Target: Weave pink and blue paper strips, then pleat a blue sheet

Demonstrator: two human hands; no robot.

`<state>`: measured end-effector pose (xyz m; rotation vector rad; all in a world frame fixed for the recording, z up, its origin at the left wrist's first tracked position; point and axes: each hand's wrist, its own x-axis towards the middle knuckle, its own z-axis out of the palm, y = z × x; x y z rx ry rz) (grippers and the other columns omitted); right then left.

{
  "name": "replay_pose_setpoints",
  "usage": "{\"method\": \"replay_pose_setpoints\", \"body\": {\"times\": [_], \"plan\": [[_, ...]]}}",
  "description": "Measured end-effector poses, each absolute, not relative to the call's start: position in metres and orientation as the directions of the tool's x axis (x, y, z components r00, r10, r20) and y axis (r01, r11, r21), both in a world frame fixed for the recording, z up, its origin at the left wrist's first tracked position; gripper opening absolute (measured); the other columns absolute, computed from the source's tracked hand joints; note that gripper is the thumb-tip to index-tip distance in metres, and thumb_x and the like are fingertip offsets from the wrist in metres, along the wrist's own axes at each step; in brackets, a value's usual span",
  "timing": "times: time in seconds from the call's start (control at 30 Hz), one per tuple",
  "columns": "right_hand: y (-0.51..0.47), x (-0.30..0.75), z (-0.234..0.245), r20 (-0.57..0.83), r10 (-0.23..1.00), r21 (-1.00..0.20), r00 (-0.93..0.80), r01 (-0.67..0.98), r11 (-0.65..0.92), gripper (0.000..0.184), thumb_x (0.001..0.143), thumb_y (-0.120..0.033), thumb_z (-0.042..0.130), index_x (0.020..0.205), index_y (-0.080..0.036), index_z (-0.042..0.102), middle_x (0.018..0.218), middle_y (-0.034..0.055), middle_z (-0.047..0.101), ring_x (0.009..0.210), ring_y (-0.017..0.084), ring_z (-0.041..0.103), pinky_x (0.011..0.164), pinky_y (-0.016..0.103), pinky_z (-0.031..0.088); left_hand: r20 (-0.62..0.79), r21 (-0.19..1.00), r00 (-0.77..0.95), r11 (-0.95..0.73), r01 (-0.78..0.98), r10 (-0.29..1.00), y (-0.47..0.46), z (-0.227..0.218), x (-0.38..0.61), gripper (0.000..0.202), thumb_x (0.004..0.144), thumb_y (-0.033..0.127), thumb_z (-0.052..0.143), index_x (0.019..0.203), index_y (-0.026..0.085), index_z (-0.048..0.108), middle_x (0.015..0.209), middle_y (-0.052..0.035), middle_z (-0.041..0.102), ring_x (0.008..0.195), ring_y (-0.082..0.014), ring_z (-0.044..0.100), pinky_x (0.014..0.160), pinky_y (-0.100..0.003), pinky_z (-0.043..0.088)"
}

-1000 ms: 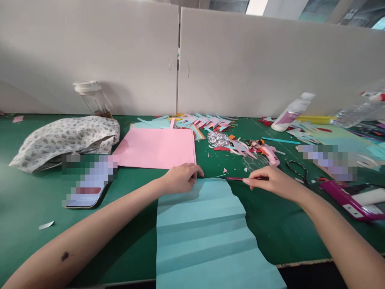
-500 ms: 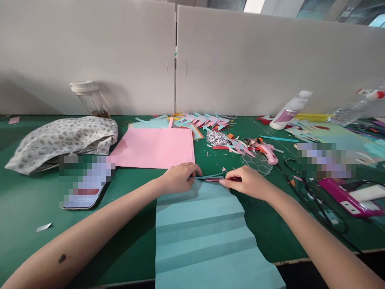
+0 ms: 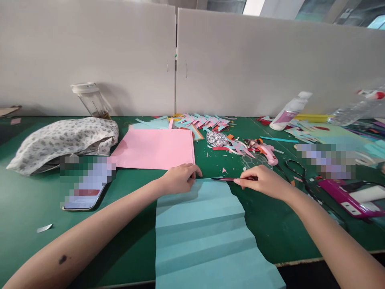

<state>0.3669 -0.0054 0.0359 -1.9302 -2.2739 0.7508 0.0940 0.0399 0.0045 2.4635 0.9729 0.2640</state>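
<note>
A pleated sheet of light-blue paper (image 3: pixel 204 224) runs from the middle of the table toward me and over the near edge. At its far left corner my left hand (image 3: pixel 179 179) is closed on the edge, fingers bent over it. My right hand (image 3: pixel 260 182) is closed around a slim dark-red tool (image 3: pixel 230 179) with a narrow tip; its exact kind is hard to make out. The tool points left, its tip at the far right part of the paper's edge. A thin light-blue strip lies along that edge.
Pink paper (image 3: pixel 156 149) lies beyond my left hand. A phone (image 3: pixel 87 192) and a patterned cloth pouch (image 3: pixel 66 138) are on the left. Paper scraps, a pink glue gun (image 3: pixel 269 153), a bottle (image 3: pixel 290 111), cables and a magenta power strip (image 3: pixel 345 198) sit on the right.
My right hand has moved right with the dark-red tool. The strip that stood raised at the far edge now lies lower along it. My left hand has stayed in place.
</note>
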Motion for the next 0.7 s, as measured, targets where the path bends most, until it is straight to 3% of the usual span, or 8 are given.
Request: {"method": "replay_pose_setpoints", "body": {"times": [0.17, 0.33, 0.5, 0.7], "plan": [[-0.011, 0.355, 0.034, -0.222, 0.929, -0.454, -0.297, 0.875, 0.172, 0.047, 0.079, -0.058, 0.045, 0.060, -0.020, 0.063, 0.048, -0.0013, 0.041, 0.047, 0.011, 0.034, 0.047, 0.026, 0.020, 0.014, 0.499, 0.727, -0.635, 0.590, 0.686, 0.040, 0.003, 0.094, 0.031, 0.075, 0.013, 0.046, 0.102, 0.023, 0.054, 0.091, -0.0003, 0.060, 0.089, -0.0158, 0.057, 0.069, -0.026, 0.044], [-0.014, 0.345, 0.027, -0.225, 0.914, -0.420, -0.338, 0.880, 0.222, 0.040, 0.079, -0.051, 0.049, 0.055, -0.020, 0.054, 0.048, -0.0027, 0.038, 0.048, 0.010, 0.032, 0.049, 0.026, 0.019, 0.009, 0.508, 0.717, -0.621, 0.597, 0.697, 0.041, 0.004, 0.092, 0.027, 0.077, 0.015, 0.047, 0.101, 0.023, 0.055, 0.091, -0.0001, 0.060, 0.086, -0.0152, 0.057, 0.068, -0.025, 0.044], [-0.016, 0.346, 0.019, -0.274, 0.903, -0.399, -0.331, 0.894, 0.207, 0.042, 0.080, -0.052, 0.047, 0.053, -0.019, 0.044, 0.048, -0.0044, 0.031, 0.047, 0.010, 0.028, 0.048, 0.026, 0.018, 0.018, 0.518, 0.699, -0.604, 0.605, 0.715, 0.042, 0.003, 0.093, 0.018, 0.084, 0.029, 0.045, 0.098, 0.023, 0.055, 0.087, 0.0004, 0.060, 0.077, -0.0139, 0.056, 0.065, -0.024, 0.042], [-0.016, 0.346, 0.015, -0.261, 0.903, -0.382, -0.342, 0.895, 0.229, 0.042, 0.079, -0.053, 0.046, 0.054, -0.020, 0.046, 0.048, -0.0045, 0.033, 0.047, 0.010, 0.029, 0.049, 0.026, 0.018, 0.061, 0.477, 0.661, -0.603, 0.639, 0.748, 0.041, 0.000, 0.094, 0.016, 0.086, 0.031, 0.045, 0.094, 0.023, 0.056, 0.085, -0.0001, 0.059, 0.073, -0.0136, 0.054, 0.062, -0.024, 0.040]]}}
